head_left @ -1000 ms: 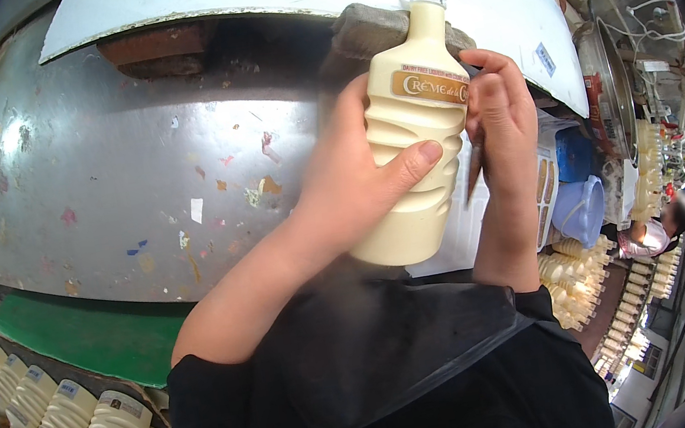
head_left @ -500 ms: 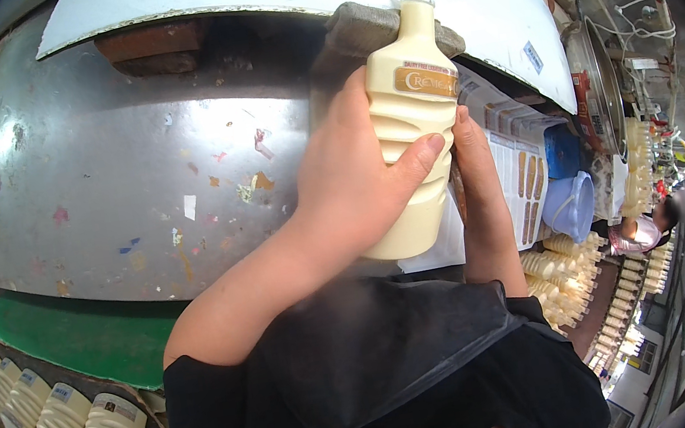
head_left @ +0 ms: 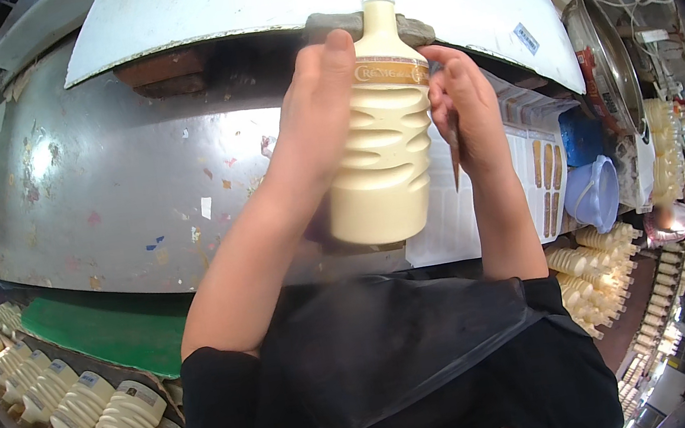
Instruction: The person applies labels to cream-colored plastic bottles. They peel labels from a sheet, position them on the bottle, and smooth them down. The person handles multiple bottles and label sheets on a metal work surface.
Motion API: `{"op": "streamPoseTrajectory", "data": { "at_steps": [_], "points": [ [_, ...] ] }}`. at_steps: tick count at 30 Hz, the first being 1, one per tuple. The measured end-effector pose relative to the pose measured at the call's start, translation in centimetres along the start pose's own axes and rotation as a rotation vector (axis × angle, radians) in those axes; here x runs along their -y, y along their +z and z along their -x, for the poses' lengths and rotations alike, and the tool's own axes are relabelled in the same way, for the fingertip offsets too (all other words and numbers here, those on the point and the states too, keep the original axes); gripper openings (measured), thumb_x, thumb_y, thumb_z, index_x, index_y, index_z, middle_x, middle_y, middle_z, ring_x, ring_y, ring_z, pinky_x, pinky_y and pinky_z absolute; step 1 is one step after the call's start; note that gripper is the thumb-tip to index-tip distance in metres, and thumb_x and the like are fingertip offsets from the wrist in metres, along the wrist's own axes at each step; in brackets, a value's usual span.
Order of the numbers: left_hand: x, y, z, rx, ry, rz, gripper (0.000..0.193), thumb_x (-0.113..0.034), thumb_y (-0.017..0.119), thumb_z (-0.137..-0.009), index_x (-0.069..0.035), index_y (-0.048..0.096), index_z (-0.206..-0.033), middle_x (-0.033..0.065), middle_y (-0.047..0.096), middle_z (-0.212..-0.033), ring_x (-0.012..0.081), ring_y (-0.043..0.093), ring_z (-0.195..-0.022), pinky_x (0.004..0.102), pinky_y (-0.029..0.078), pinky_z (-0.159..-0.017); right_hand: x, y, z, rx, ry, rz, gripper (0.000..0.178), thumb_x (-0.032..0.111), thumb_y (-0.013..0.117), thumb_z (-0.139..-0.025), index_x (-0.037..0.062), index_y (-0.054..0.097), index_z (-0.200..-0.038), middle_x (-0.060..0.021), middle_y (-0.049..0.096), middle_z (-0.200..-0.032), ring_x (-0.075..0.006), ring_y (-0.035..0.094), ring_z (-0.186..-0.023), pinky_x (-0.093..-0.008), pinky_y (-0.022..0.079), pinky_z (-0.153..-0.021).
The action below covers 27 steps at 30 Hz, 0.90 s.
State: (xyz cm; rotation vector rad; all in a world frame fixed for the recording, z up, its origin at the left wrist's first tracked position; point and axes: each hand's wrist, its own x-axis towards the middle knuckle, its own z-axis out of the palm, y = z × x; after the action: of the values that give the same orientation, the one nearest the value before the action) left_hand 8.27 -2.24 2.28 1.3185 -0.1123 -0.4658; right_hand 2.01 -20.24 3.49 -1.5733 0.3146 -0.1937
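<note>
A cream-coloured bottle [head_left: 379,161] with a ribbed body and clear glass neck lies with its neck end away from me, across a grey padded block [head_left: 333,24]. A gold label band [head_left: 392,71] runs round its shoulder. My left hand [head_left: 318,99] is closed along the bottle's left side, thumb pointing up; the other fingers are mostly hidden. At the right side, my right hand [head_left: 467,104] has its index fingertip by the end of the label band. A thin brown flat tool [head_left: 454,150] sticks down from its curled fingers.
Sheets of gold labels [head_left: 541,164] lie to the right, by a blue bucket [head_left: 592,195]. A white board [head_left: 243,5] spans the far side of the metal table [head_left: 117,167]. Cream bottles [head_left: 127,424] stand at lower left, others [head_left: 595,266] at right. Another person [head_left: 674,220] is far right.
The bottle has turned, bringing more of the label band into view. My left thumb has left its front for the left side. My right hand has opened out rightward, showing the brown tool.
</note>
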Motion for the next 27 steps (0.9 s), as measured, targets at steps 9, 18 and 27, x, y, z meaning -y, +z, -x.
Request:
{"op": "streamPoseTrajectory", "data": {
  "at_steps": [9,18,27],
  "points": [
    [1.0,0.0,-0.4,0.021,0.081,-0.054,0.049,-0.045,0.043,-0.107,-0.001,0.051,-0.125,0.0170,0.061,-0.117,0.0199,0.058,-0.109,0.0345,0.046,-0.097,-0.5,1.1,-0.7,-0.033,0.005,0.027,0.042,0.032,0.077,-0.090,-0.0009,0.063,-0.111,0.0042,0.057,-0.076,-0.0025,0.050,-0.067,-0.0196,0.041,-0.060],
    [0.5,0.5,0.8,-0.079,0.076,0.021,0.036,-0.034,0.049,-0.108,-0.002,0.050,-0.126,0.0078,0.060,-0.114,0.0129,0.056,-0.105,0.0292,0.047,-0.095,-0.6,0.9,-0.6,-0.009,0.021,0.080,0.036,0.027,0.072,-0.096,0.0008,0.060,-0.118,0.0034,0.061,-0.083,-0.0011,0.048,-0.070,-0.0171,0.037,-0.062],
    [0.6,-0.5,0.5,-0.027,0.039,0.174,0.035,-0.029,0.053,-0.107,-0.002,0.049,-0.128,0.0096,0.059,-0.120,0.0131,0.056,-0.108,0.0286,0.048,-0.093,-0.3,1.2,-0.5,-0.048,0.011,0.035,0.042,0.030,0.076,-0.092,-0.0019,0.062,-0.115,0.0034,0.059,-0.077,-0.0022,0.051,-0.069,-0.0187,0.041,-0.061]
  ]
}}
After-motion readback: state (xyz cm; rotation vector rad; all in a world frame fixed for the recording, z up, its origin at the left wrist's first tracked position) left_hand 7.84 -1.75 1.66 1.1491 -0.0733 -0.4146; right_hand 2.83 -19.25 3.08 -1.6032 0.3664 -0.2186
